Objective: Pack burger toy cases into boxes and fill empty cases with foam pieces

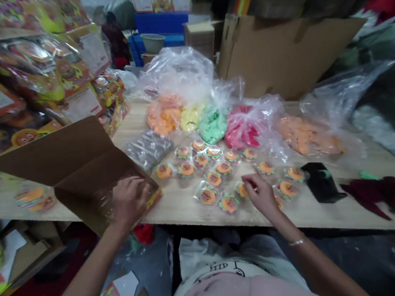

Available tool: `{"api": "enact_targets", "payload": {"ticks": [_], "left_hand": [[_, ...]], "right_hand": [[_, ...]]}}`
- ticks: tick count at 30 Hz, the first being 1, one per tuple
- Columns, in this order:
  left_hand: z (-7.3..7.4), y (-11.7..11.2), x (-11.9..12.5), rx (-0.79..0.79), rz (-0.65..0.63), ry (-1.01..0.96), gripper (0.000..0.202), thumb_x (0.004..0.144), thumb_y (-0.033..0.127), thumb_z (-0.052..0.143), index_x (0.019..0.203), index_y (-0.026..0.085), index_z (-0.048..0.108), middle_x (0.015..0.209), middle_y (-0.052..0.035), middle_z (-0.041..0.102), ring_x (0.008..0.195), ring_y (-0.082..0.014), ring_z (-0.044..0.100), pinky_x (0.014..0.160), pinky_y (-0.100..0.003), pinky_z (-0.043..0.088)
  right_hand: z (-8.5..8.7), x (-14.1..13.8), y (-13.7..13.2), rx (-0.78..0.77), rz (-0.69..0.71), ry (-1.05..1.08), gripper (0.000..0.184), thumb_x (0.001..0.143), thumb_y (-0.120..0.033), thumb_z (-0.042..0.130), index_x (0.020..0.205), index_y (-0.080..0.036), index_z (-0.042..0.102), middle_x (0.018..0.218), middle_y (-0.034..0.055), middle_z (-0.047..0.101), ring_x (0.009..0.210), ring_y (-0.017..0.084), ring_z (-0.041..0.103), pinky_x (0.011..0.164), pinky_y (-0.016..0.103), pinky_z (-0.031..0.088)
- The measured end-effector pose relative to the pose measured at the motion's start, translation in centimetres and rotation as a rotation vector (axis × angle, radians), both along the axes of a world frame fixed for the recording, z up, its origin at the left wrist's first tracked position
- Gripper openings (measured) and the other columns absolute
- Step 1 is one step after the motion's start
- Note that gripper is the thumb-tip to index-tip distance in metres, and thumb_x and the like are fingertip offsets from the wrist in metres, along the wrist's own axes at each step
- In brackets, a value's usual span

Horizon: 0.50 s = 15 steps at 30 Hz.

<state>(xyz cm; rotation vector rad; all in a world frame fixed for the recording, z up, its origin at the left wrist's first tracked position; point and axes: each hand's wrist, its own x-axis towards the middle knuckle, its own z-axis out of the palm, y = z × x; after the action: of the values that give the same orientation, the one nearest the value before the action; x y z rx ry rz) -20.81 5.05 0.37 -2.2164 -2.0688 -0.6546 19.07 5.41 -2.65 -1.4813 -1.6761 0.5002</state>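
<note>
My left hand (129, 201) is at the mouth of an open cardboard box (81, 159), its fingers curled; what they hold, if anything, is hidden. Clear plastic shows inside the box next to that hand. My right hand (260, 193) pinches at the edge of a small burger-shaped piece (241, 189) with an orange top, low over the table. Around it lie several more burger-shaped pieces in clear packs, such as a wrapped burger piece (207, 195) and a burger piece with a green frill (229, 203).
Behind the pieces on the wooden table (188, 213) sit plastic bags of orange (166, 115), green (212, 124) and red pieces (240, 127). A black holder (322, 182) and a maroon cloth (382, 193) lie right. Packaged boxes (72, 67) are stacked left; a person (115, 39) is farther back.
</note>
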Motion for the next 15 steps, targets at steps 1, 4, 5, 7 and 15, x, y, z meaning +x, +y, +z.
{"api": "enact_targets", "payload": {"ticks": [1, 4, 5, 7, 15], "left_hand": [[-0.1, -0.2, 2.5, 0.072, -0.073, -0.080, 0.031, 0.092, 0.042, 0.045, 0.100, 0.019, 0.064, 0.109, -0.0104, 0.066, 0.110, -0.0251, 0.056, 0.098, -0.041, 0.043], [-1.8, -0.4, 10.7, -0.065, -0.328, -0.260, 0.050, 0.084, 0.045, 0.061, 0.124, 0.016, 0.052, 0.124, -0.0141, 0.060, 0.117, -0.0271, 0.054, 0.101, -0.042, 0.043], [-2.7, -0.2, 13.0, -0.166, -0.342, -0.298, 0.068, 0.077, 0.045, 0.068, 0.133, 0.013, 0.044, 0.131, -0.0175, 0.055, 0.121, -0.0302, 0.051, 0.101, -0.044, 0.043], [-4.5, 0.2, 15.8, -0.320, -0.289, -0.399, 0.087, 0.068, 0.041, 0.075, 0.139, 0.012, 0.033, 0.133, -0.0193, 0.051, 0.123, -0.0321, 0.050, 0.101, -0.045, 0.043], [-6.1, -1.1, 14.3, -0.264, -0.161, -0.374, 0.069, 0.066, 0.027, 0.068, 0.127, 0.017, 0.040, 0.123, -0.0142, 0.050, 0.118, -0.0315, 0.049, 0.100, -0.047, 0.040]], "right_hand": [[-0.2, 0.3, -0.8, -0.030, -0.004, -0.016, 0.020, 0.091, -0.027, 0.047, 0.096, -0.018, 0.064, 0.090, 0.0066, 0.067, 0.080, 0.019, 0.063, 0.067, 0.030, 0.050], [-0.6, -0.7, -3.0, -0.053, 0.061, -0.153, 0.021, 0.092, -0.030, 0.049, 0.100, -0.018, 0.063, 0.097, 0.0083, 0.065, 0.091, 0.022, 0.061, 0.078, 0.034, 0.050], [-0.6, -1.4, -3.5, -0.043, 0.086, -0.231, 0.022, 0.092, -0.031, 0.051, 0.104, -0.017, 0.063, 0.101, 0.0093, 0.065, 0.096, 0.024, 0.059, 0.084, 0.036, 0.049], [-0.4, -2.5, -4.2, -0.026, 0.115, -0.408, 0.027, 0.090, -0.033, 0.056, 0.111, -0.016, 0.061, 0.108, 0.0119, 0.062, 0.105, 0.027, 0.055, 0.092, 0.042, 0.046], [-1.2, -3.2, -3.5, -0.151, 0.237, -0.643, 0.045, 0.079, -0.036, 0.068, 0.113, -0.008, 0.056, 0.115, 0.0193, 0.058, 0.107, 0.034, 0.052, 0.093, 0.046, 0.046]]}}
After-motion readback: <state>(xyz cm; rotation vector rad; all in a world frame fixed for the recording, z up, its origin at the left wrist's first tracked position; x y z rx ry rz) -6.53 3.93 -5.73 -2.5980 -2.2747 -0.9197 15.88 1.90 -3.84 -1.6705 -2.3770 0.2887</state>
